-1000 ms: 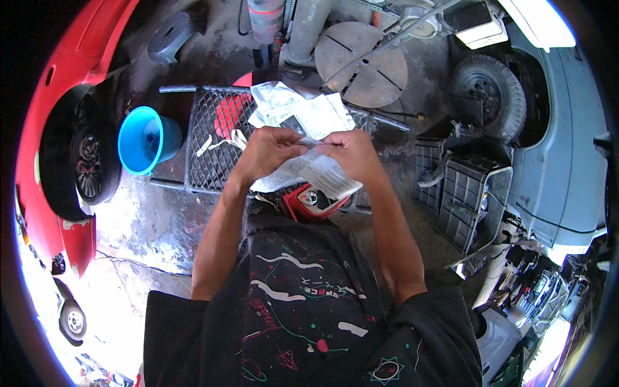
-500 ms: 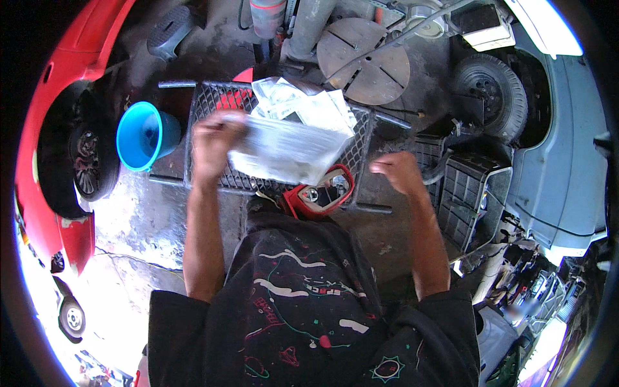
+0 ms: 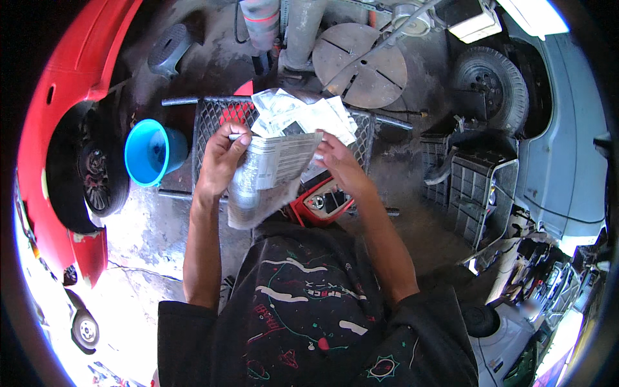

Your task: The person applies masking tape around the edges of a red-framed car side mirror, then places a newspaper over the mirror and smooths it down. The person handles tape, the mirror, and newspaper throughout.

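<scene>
A printed newspaper sheet (image 3: 277, 161) hangs between my hands, its lower left part drooping and blurred. My left hand (image 3: 222, 158) pinches its upper left corner, thumb on top. At the upper right edge, my right hand (image 3: 340, 166) has its fingers closed on the paper. Just below the sheet, close to my body, lies a red-framed car side mirror (image 3: 327, 201), partly covered by the paper. More newspaper pieces (image 3: 303, 113) are spread on the black mesh table (image 3: 206, 122) beyond my hands.
A blue bucket (image 3: 147, 153) stands left of the table, near a red car body (image 3: 71, 84). Beyond the table is a slotted round metal plate (image 3: 360, 64). Black crates (image 3: 474, 187) and a wheel (image 3: 490, 90) sit at right, beside a grey-blue vehicle (image 3: 564, 142).
My right hand has come in from the right and taken hold of the sheet's right edge. The sheet, still in my left hand, is now more upright and has uncovered more of the table's papers.
</scene>
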The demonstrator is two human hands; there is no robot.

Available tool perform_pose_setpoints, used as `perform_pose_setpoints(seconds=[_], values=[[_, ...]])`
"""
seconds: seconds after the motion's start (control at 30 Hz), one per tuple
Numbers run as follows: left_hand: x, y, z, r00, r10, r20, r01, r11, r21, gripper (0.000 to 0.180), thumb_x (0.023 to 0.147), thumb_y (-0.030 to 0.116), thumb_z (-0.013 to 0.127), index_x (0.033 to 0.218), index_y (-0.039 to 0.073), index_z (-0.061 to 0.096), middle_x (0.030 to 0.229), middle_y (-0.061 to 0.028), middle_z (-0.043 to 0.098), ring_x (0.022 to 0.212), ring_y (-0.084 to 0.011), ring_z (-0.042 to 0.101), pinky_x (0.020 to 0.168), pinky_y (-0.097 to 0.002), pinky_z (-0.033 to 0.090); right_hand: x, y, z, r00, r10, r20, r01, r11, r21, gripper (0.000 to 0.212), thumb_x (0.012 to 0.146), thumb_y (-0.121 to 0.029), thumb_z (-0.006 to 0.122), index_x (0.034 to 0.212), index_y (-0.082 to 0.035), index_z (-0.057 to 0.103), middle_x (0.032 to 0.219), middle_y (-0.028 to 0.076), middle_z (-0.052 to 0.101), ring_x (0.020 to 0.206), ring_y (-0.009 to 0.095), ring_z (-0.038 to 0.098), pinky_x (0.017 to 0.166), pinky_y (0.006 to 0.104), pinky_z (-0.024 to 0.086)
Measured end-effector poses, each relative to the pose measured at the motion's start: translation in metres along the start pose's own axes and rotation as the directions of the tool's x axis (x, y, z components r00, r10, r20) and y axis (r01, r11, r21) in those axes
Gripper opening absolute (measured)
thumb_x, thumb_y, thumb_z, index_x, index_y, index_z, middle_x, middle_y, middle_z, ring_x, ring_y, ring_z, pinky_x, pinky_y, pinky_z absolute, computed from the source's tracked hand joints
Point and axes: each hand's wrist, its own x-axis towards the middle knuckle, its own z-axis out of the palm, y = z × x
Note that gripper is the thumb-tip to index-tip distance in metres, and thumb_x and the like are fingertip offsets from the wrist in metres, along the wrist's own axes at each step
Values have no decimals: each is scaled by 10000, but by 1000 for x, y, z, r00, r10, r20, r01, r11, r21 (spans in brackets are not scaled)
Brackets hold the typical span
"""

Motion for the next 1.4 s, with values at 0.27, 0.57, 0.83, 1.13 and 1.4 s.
perform_pose_setpoints(seconds=[0.27, 0.57, 0.83, 1.13, 1.4], values=[[-20, -8, -25, 982, -139, -125, 183, 852, 491, 262, 785, 83, 738, 1004, -20, 638, 893, -96, 693, 819, -154, 655, 762, -293, 514, 6, -52, -1, 1000, 3, 8, 4, 635, -772, 284, 769, -241, 726, 786, 35, 661, 628, 132, 606, 543, 143, 539, 529, 326, 426], [-4, 22, 53, 982, -18, 186, -93, 818, 568, 404, 797, 69, 693, 1168, 2, 547, 947, -190, 689, 864, -253, 688, 754, -336, 524, 21, -93, 18, 939, 2, 345, 260, 651, -713, 311, 735, -215, 740, 937, 9, 662, 751, 133, 655, 652, 167, 591, 635, 319, 466], [17, -25, 30, 982, -11, -187, 48, 980, 193, 404, 835, -8, 627, 1164, -45, 397, 908, -190, 652, 786, -174, 631, 655, -297, 511, -28, -50, -47, 948, 307, -82, -316, 891, -327, 362, 839, -226, 698, 1092, 17, 611, 992, 118, 670, 852, 194, 661, 787, 340, 539], [-12, -168, 72, 937, -138, -321, 258, 894, 367, 199, 771, 96, 671, 924, 20, 570, 876, -126, 621, 840, -192, 613, 723, -353, 488, -41, 49, -89, 918, 336, -209, -336, 941, 35, 403, 842, -207, 698, 1148, 17, 561, 1023, 91, 657, 871, 187, 640, 779, 348, 515], [-74, -249, 123, 856, -516, -22, 501, 821, 275, 412, 741, 99, 673, 1152, 105, 659, 941, -128, 686, 845, -229, 661, 833, -331, 508, -71, 80, -175, 711, 542, -448, -687, 673, -275, 329, 818, -170, 720, 1089, -15, 618, 930, 98, 647, 836, 195, 604, 715, 397, 478]])
